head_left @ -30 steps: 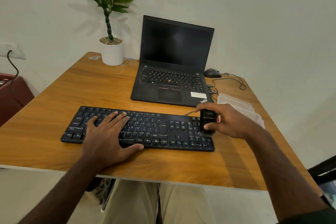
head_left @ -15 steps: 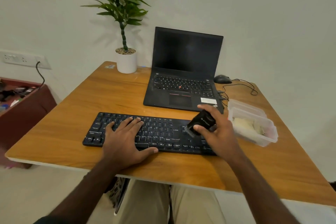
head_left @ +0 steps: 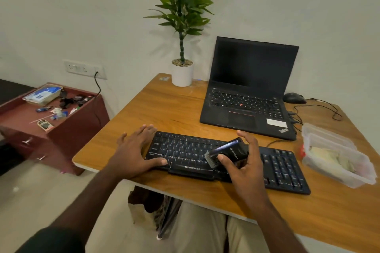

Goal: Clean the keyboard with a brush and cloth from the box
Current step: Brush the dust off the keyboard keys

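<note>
Since the earlier frame: left hand [head_left: 131, 153] had slid to the keyboard's left end, fingers straight, thumb on the front edge; right hand [head_left: 244, 162] had carried the brush [head_left: 228, 151] toward mid-board, thumb and curled fingers grasping it; keyboard [head_left: 283, 167] black, full-size, along the near edge of the wooden desk [head_left: 168, 109]; brush black-bodied, pale bristles angled down-left over the keys; clear box [head_left: 337, 160] to the right, cloth [head_left: 329, 155] inside

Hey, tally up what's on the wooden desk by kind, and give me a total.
Keyboards: 1, the black keyboard
Brushes: 1, the brush in the right hand
Laptops: 1, the laptop
Mice: 1, the mouse
Plastic boxes: 1, the clear box
Potted plants: 1, the plant
Total: 6
</note>
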A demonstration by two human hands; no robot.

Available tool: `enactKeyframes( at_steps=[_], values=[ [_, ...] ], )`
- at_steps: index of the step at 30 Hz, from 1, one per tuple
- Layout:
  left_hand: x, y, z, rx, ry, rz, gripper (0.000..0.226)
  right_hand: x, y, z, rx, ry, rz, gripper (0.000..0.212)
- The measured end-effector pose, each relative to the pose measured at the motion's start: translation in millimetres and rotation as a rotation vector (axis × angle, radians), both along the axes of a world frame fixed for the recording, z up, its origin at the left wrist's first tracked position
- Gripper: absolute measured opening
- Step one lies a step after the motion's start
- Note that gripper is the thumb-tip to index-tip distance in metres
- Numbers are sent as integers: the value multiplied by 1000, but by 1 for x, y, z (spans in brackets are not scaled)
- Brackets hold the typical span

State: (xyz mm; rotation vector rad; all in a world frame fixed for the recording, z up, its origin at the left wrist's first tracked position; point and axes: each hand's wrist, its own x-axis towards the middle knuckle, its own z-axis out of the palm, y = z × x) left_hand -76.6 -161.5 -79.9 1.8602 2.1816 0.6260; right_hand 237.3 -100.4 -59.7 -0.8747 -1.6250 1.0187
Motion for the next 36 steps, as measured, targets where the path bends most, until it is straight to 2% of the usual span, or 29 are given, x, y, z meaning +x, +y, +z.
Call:
enactKeyframes(
  at_steps=[2, 5, 12, 18, 24, 30, 33, 36],
  values=[
    [-13, -2, -3, -103, -36, -57, 115, -17, 1, 2, -67, -38, 70, 64],
    [-16, -3, -4, -178, -15, -73, 121, -46, 9, 15, -2, -188, 186, 61],
    [-19, 0, -11, -128, -17, -74, 123, -126, 24, 36, 168, -355, 389, 61],
    [-21, 3, -16, -68, -42, -72, 109, -158, 27, 29, 371, -571, 500, 59],
    [-20, 2, -11, -139, -41, -55, 123, -147, 59, 56, 223, -793, 672, 55],
    [-20, 3, -12, -111, -41, -82, 110, -157, 42, 48, 266, -625, 582, 55],
    [-20, 4, -12, -90, -37, -83, 103, -161, 37, 42, 299, -691, 642, 54],
    [-20, 3, -12, -101, -25, -75, 111, -161, 51, 57, 275, -846, 714, 53]
  ],
)
